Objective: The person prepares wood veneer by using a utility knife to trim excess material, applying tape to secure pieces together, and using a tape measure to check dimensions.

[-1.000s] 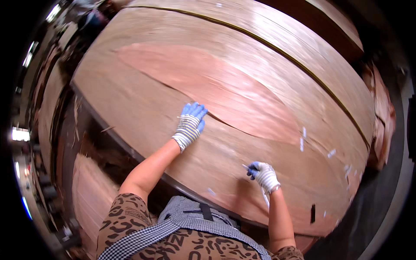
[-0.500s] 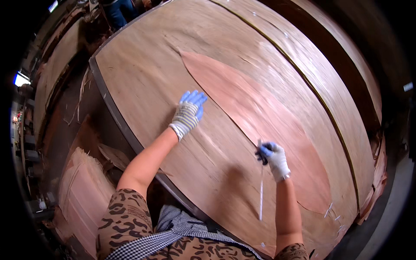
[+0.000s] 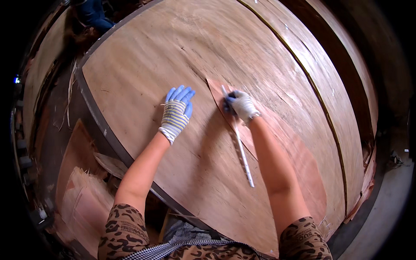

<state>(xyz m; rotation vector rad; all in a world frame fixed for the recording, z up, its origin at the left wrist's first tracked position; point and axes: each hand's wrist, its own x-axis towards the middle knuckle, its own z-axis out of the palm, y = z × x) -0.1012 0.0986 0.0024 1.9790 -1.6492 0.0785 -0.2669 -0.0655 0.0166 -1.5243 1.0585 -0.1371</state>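
My left hand [image 3: 177, 113], in a striped glove with blue fingers, lies flat with its fingers stretched on a wide light-brown wood veneer sheet [image 3: 143, 73]. My right hand [image 3: 241, 105], in a white glove with blue-black fingers, is closed on a thin white strip [image 3: 243, 160], perhaps tape. The strip sticks out a little above the fingers and trails down toward me over the sheet. Beneath this hand is the narrow upper part of a pinkish leaf-shaped veneer piece [image 3: 299, 158]. My right forearm covers part of that piece. Anything else inside the right fingers is hidden.
A dark edge [image 3: 104, 134] borders the veneer on the left. Broken pinkish veneer scraps [image 3: 82, 195] lie low at the left. A dark line [image 3: 303, 65] crosses the sheet on the right. Beyond the far left corner show a person's blue trousers [image 3: 93, 15].
My right hand has moved up and left along the pinkish piece, carrying the white strip. My left hand stays flat on the sheet. The whole view has shifted slightly.
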